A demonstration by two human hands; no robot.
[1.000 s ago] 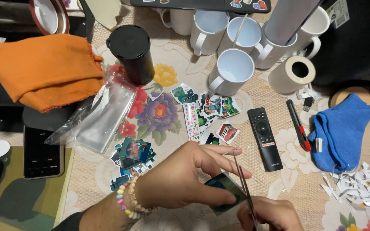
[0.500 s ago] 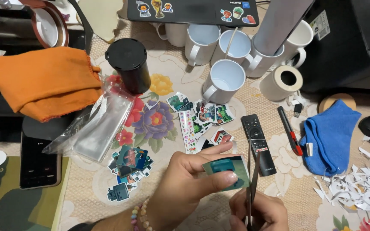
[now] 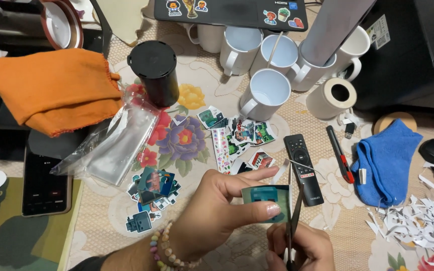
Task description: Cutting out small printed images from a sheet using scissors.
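Green printed sticker (image 3: 266, 196) held flat; thin scissors (image 3: 293, 211) upright at its edge

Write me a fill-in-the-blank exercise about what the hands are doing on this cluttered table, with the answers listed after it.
1. The left hand pinches a small teal sticker while the right hand works a pair of ____ along its edge.
2. Just beyond the sticker lies a black ____ control.
3. The folded cloth beside the utility knife is ____ in colour.
4. The left wrist wears a beaded ____.

Missing words: scissors; remote; blue; bracelet
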